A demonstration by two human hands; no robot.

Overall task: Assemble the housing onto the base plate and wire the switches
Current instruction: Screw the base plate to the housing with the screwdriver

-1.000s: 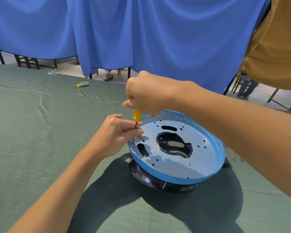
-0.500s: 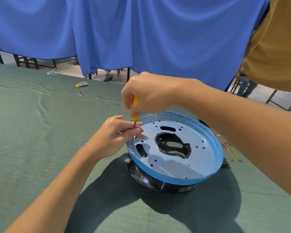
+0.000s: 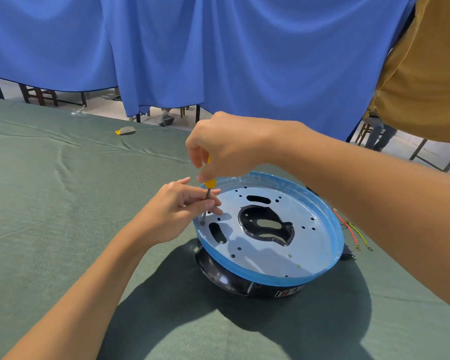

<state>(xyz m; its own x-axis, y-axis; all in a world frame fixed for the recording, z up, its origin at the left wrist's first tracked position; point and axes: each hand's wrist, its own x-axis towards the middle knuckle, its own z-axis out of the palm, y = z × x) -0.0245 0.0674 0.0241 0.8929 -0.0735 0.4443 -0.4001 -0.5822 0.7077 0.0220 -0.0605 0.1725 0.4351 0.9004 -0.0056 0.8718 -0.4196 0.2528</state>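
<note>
A round metal base plate (image 3: 304, 245) with a blue film rim lies on top of a black housing (image 3: 218, 275) on the green table cloth. A yellow-handled screwdriver (image 3: 210, 183) stands upright with its tip in a hole at the plate's left edge. My right hand (image 3: 224, 146) grips the handle from above. My left hand (image 3: 177, 209) pinches the metal shaft just above the plate. Most of the handle is hidden inside my right fist.
Red and yellow-green wires (image 3: 351, 228) with ring terminals lie on the cloth right of the plate. A small grey and yellow object (image 3: 126, 130) sits near the table's far edge. Blue curtains (image 3: 218, 53) hang behind, with chair legs under them. A person in a mustard shirt (image 3: 426, 74) stands at right.
My right hand has shifted slightly on the screwdriver handle, showing a different part of the yellow grip. My left hand stays on the shaft. The plate has not moved.
</note>
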